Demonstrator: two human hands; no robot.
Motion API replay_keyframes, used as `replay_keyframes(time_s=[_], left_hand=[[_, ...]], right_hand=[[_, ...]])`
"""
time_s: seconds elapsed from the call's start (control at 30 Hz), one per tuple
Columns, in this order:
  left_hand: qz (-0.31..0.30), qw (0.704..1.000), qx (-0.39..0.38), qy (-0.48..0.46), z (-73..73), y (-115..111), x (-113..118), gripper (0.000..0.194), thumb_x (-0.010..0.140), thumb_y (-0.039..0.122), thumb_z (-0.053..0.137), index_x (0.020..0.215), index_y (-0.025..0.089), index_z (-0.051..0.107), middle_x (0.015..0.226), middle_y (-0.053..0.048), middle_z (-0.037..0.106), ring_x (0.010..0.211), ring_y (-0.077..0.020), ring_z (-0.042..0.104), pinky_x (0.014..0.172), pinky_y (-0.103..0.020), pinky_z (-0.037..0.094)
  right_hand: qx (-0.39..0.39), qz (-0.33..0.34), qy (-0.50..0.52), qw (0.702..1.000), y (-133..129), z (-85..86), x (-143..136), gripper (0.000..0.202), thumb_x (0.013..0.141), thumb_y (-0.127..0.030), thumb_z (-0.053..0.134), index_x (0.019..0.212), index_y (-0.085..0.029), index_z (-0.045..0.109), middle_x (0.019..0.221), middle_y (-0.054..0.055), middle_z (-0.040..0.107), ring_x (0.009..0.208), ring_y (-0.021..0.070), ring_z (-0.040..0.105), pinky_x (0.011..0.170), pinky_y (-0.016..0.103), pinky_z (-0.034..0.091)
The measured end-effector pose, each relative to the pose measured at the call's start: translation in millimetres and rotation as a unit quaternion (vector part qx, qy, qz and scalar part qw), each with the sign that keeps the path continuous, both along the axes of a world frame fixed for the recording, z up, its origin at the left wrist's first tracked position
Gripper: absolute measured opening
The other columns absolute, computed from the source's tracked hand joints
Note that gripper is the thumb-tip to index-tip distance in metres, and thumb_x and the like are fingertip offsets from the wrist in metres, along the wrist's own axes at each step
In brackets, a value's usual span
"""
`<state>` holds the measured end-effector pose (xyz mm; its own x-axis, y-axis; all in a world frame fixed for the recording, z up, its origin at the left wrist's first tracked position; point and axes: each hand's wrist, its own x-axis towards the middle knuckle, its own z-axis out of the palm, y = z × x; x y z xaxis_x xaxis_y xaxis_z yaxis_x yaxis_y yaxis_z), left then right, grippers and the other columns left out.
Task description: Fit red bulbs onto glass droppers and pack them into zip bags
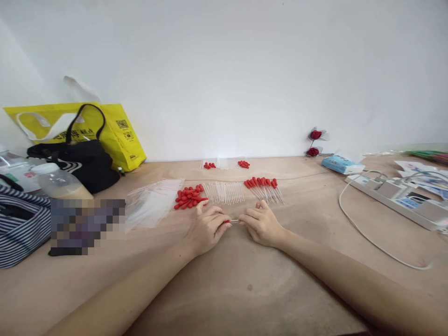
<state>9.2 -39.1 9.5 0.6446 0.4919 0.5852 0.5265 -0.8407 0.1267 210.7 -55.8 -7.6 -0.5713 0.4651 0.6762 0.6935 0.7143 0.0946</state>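
My left hand pinches a red rubber bulb, mostly hidden by the fingers. My right hand grips a thin clear dropper tube, which spans the short gap between both hands and meets the bulb. Just beyond my left hand lies a heap of red bulbs. A row of bare clear tubes is laid out past the two hands. To its right, several droppers with red bulbs on their ends lie side by side, beyond my right hand.
Flat clear plastic bags lie left of the bulb heap. Near the wall is a bag with red bulbs and tubes. A yellow bag, black bag and bottle stand left; tissues and a power strip sit right.
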Motion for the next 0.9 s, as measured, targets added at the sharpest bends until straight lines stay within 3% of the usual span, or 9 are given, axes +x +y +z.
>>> replay_keyframes(time_s=[0.3,0.4,0.53,0.67,0.9], left_hand=[[0.021,1.000,-0.020,-0.003,5.0,6.5,-5.7,0.013,0.084,0.027,0.048,0.080,0.025,0.060,0.072,0.004,0.067,0.079,-0.0146,0.056,0.095,-0.043,0.012],[0.055,0.998,-0.020,0.010,3.4,9.2,-7.0,0.013,0.083,0.031,0.048,0.089,0.026,0.058,0.084,0.003,0.067,0.088,-0.0172,0.054,0.095,-0.044,0.011],[0.165,0.986,-0.006,0.017,-1.4,20.2,-14.3,0.034,0.077,0.036,0.053,0.109,0.025,0.049,0.105,-0.005,0.060,0.103,-0.0244,0.046,0.092,-0.049,0.014],[0.235,0.972,0.007,0.016,-5.4,33.3,-21.8,0.022,0.075,0.031,0.054,0.096,0.025,0.055,0.102,-0.005,0.060,0.103,-0.0247,0.045,0.092,-0.048,0.017],[0.275,0.961,0.015,0.015,-7.5,43.4,-26.6,0.015,0.073,0.029,0.056,0.087,0.025,0.058,0.097,-0.004,0.060,0.100,-0.0246,0.046,0.090,-0.050,0.017]], right_hand=[[-0.043,-0.024,0.002,0.999,2.6,3.4,7.1,0.020,0.085,-0.027,0.044,0.082,-0.018,0.062,0.070,0.001,0.060,0.069,0.0127,0.047,0.068,0.030,0.021],[-0.049,-0.048,0.003,0.998,3.7,1.7,8.3,0.020,0.084,-0.027,0.045,0.079,-0.019,0.063,0.069,0.002,0.060,0.071,0.0135,0.046,0.068,0.031,0.020],[-0.078,-0.167,0.078,0.980,16.9,-5.0,12.5,0.021,0.082,-0.027,0.045,0.079,-0.019,0.064,0.069,0.003,0.062,0.071,0.0142,0.048,0.068,0.031,0.020],[-0.121,-0.327,0.150,0.925,40.2,-9.2,13.7,0.020,0.079,-0.030,0.045,0.084,-0.021,0.062,0.066,0.002,0.063,0.072,0.0170,0.050,0.071,0.032,0.019],[-0.164,-0.405,0.104,0.893,67.5,-3.5,1.9,0.016,0.075,-0.024,0.044,0.079,-0.018,0.058,0.070,0.005,0.063,0.078,0.0197,0.052,0.073,0.034,0.018]])
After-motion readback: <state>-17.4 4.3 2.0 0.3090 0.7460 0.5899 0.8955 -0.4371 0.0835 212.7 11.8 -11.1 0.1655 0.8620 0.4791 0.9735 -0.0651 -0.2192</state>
